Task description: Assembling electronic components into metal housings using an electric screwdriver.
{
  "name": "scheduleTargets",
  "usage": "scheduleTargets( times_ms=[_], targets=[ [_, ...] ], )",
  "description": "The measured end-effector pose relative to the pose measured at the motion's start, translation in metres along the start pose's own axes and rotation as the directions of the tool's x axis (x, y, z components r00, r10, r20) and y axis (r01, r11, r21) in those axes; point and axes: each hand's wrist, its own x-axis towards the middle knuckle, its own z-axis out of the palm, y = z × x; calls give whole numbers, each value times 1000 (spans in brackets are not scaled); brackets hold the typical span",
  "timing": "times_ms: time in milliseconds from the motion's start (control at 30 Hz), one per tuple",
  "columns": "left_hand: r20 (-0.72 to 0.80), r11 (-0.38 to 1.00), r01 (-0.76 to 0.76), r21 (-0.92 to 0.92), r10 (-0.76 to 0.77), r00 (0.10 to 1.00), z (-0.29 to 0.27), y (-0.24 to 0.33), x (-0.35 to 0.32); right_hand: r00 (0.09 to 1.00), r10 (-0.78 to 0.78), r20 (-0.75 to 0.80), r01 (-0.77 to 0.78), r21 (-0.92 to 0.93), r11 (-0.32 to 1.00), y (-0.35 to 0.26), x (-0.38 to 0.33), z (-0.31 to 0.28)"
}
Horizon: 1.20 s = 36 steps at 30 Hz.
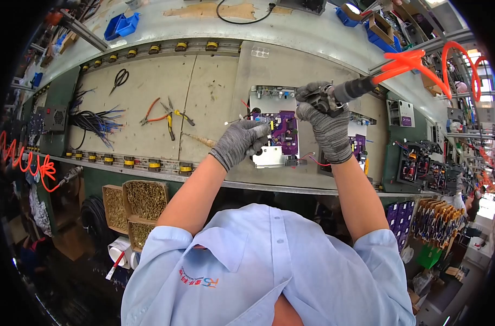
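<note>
My left hand, in a grey knit glove, rests its fingertips on a purple circuit board mounted in a silver metal chassis on the workbench. My right hand, also gloved, is closed around a black pneumatic screwdriver held upright over the board's right edge. An orange coiled air hose runs from the tool up to the right. Red and yellow wires stick out around the board.
Pliers and cutters with orange and yellow handles, scissors and a bundle of black cables lie left on the bench. Cardboard boxes of brass screws sit below the bench edge. More assemblies stand at right.
</note>
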Motion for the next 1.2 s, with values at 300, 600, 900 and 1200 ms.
scheduleTargets(
  times_ms=[300,600,900,1200],
  targets=[
    [125,972,-118,-204,146,981,-4,-10,-7,982,-94,-163,156,426,891,-81,-33,1],
    [189,925,26,-378,49,981,9,-7,-5,968,-65,-241,177,478,860,-72,-42,-3],
    [109,952,32,-304,1,994,27,2,3,962,-67,-264,183,444,877,-72,-47,-16],
    [166,963,189,-190,-158,973,36,2,16,944,-15,-329,160,420,893,-62,-48,-31]
  ],
)
